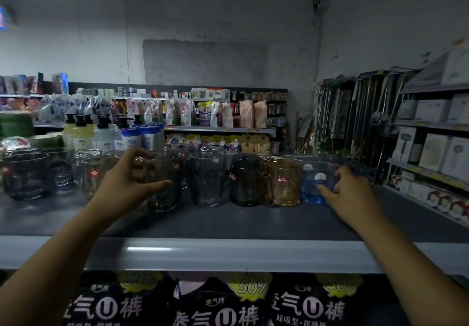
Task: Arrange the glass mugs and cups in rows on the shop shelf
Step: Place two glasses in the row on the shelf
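Note:
A row of glassware stands on the dark shelf [228, 221]. My left hand [127, 181] grips a clear glass mug [166, 186], thumb on its front and fingers curled over its rim. To its right stand a clear ribbed glass [206, 178], a smoky grey mug [245, 179] and an amber mug [281, 181], close together. At the right end my right hand [349, 187] holds a blue glass cup [313, 182], thumb on its front and fingers round its right side. More blue glasses [355, 167] behind it are partly hidden.
Left of my left hand stand clear glasses [90, 173] and dark glass bowls [25, 174]. Pump bottles [101, 132] line the back of the shelf. The shelf's pale front edge [228, 254] runs across; black packets [220, 305] hang below. Boxed goods [431, 148] fill shelves on the right.

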The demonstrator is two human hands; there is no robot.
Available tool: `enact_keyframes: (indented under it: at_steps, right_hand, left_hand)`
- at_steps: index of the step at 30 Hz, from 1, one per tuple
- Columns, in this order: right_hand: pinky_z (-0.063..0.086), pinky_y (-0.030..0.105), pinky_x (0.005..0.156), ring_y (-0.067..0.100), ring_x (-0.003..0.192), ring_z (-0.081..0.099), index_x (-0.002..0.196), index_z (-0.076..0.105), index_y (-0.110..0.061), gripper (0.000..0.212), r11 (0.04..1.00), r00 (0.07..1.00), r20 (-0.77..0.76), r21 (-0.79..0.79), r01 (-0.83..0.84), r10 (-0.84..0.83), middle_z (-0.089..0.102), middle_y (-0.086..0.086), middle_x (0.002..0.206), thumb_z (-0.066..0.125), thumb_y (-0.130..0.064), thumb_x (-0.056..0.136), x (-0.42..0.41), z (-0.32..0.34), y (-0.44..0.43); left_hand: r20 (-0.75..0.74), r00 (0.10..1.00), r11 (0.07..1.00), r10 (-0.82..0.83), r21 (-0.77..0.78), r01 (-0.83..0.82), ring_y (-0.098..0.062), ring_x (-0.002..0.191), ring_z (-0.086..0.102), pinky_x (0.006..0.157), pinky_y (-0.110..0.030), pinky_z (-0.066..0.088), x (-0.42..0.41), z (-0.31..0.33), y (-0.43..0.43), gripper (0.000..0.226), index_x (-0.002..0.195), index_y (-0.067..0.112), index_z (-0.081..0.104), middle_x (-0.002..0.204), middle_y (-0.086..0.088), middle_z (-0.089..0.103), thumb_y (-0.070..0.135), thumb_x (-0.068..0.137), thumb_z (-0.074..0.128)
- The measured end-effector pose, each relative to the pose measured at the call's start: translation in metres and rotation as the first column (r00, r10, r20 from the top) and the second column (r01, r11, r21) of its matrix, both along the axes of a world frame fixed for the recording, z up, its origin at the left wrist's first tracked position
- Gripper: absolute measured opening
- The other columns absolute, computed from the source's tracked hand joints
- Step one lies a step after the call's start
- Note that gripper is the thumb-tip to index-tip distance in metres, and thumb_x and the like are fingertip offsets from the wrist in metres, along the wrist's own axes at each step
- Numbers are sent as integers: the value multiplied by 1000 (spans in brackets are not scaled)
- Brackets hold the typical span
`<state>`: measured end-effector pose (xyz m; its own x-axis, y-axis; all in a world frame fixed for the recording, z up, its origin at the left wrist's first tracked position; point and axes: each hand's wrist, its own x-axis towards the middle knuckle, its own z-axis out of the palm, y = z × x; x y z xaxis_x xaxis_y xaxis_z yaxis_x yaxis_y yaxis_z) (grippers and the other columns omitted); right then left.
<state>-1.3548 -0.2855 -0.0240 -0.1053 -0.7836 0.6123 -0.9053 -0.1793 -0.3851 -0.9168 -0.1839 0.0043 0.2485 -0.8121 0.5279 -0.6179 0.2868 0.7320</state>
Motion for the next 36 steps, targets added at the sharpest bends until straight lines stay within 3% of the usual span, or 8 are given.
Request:
enact_keyframes:
  at_steps: [9, 14, 18, 27, 32, 34, 36]
  right_hand:
    - [41, 32, 60, 32, 77, 65, 109, 53, -8, 39, 1000, 1000, -24, 8, 8, -8, 68, 17, 85, 72, -36, 91, 1, 2, 2]
    - [44, 33, 59, 31, 74, 64, 109, 52, -9, 40, 1000, 1000, -20, 3, 6, -6, 67, 15, 82, 72, -38, 91, 1, 2, 3]
    - [51, 36, 63, 30, 76, 64, 110, 53, -8, 39, 1000, 1000, -5, 10, -3, 3, 66, 14, 84, 72, -36, 91, 2, 4, 7]
    - [56, 41, 69, 33, 82, 66, 116, 53, -7, 44, 997, 999, -17, 62, 39, -38, 68, 16, 91, 70, -40, 92, 5, 7, 11]
    - [45, 32, 63, 31, 81, 66, 117, 57, -5, 46, 995, 999, 45, 95, 10, -15, 69, 14, 90, 70, -41, 92, 6, 11, 17]
    - [47, 32, 65, 28, 81, 66, 124, 58, -5, 50, 997, 996, 84, 71, -19, 13, 71, 11, 89, 67, -45, 94, 5, 16, 28]
    - [52, 35, 70, 26, 87, 66, 132, 56, -9, 54, 999, 998, 55, 8, -41, 41, 72, 7, 99, 62, -49, 96, 8, 20, 49]
  left_hand:
    - [-135, 981, 989, -139, 33, 144, -24, 111, 67, 97, -54, 54, 1, -2, -9, 87, 135, 32, 48, 130, -4, 63, 28, 56, 86]
    - [-148, 979, 987, -141, 53, 150, -24, 114, 65, 100, -51, 52, -4, 0, -13, 97, 144, 23, 40, 135, -2, 60, 25, 58, 84]
    - [-50, 995, 994, -87, 66, 91, -23, 112, 66, 100, -52, 53, -7, -2, -14, 90, 141, 15, 45, 141, -3, 59, 35, 61, 82]
    - [177, 984, 995, 35, 87, -52, -20, 87, 71, 84, -42, 58, -4, 1, -14, 96, 147, 16, 46, 115, -9, 69, 52, 64, 78]
    - [280, 956, 984, 82, 127, -122, -20, 87, 66, 83, -34, 49, -17, 9, -1, 74, 142, 7, 51, 121, -17, 69, 35, 79, 79]
    - [244, 965, 985, 92, 122, -125, -26, 97, 66, 85, -36, 49, -24, 13, 11, 65, 140, 5, 50, 122, -19, 68, 28, 85, 76]
    - [156, 978, 990, 136, 26, -142, -22, 98, 66, 84, -33, 50, -35, 3, 35, 59, 138, 7, 52, 120, -15, 69, 25, 87, 75]
